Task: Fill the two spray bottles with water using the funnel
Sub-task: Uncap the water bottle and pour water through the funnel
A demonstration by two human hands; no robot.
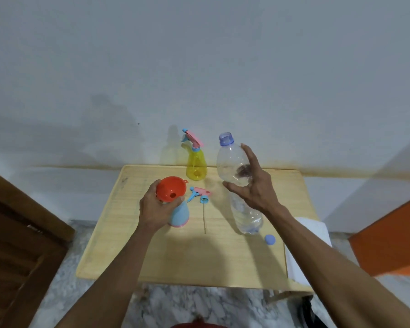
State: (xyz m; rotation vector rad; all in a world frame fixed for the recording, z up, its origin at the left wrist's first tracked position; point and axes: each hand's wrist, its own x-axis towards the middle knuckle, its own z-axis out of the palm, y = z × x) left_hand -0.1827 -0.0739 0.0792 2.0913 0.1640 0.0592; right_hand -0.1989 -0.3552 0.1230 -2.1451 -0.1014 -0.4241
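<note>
A red funnel sits in the neck of a light blue spray bottle standing on the wooden table. My left hand grips that bottle's neck just under the funnel. My right hand holds a clear, uncapped water bottle upright, its base near the table and a little water at the bottom. A yellow spray bottle with its pink and blue sprayer head on stands at the back. A loose sprayer head with its dip tube lies between the two bottles.
A blue bottle cap lies on the table near the right front. A white cloth hangs at the table's right edge. A wall stands right behind the table, with a wooden door at left and an orange surface at right.
</note>
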